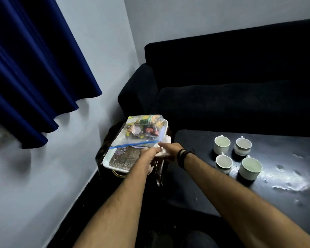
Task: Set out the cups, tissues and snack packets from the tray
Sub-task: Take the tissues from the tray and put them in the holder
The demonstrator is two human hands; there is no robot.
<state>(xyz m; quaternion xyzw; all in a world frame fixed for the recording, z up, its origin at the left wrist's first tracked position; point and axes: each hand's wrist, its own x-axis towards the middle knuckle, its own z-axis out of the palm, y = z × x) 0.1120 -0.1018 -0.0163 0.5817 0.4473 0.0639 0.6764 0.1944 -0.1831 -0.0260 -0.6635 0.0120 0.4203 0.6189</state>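
Observation:
A white tray (106, 162) rests on a small dark side table at the left. A clear zip bag of snack packets (141, 130) lies tilted across its far half. A woven mat (122, 158) lines the tray's near part. White tissues (164, 153) lie at the tray's right edge. My right hand (169, 149) is closed on these tissues. My left hand (147, 158) grips them too, just left of the right hand, over the tray's near right corner. Several white cups (222, 144) stand upright on the dark coffee table (284, 176) to the right.
A dark sofa (231, 86) runs behind both tables. A blue curtain (25, 68) hangs over the pale wall at the left. The coffee table's right part shows a bright glare. A narrow gap of dark floor separates the side table from the coffee table.

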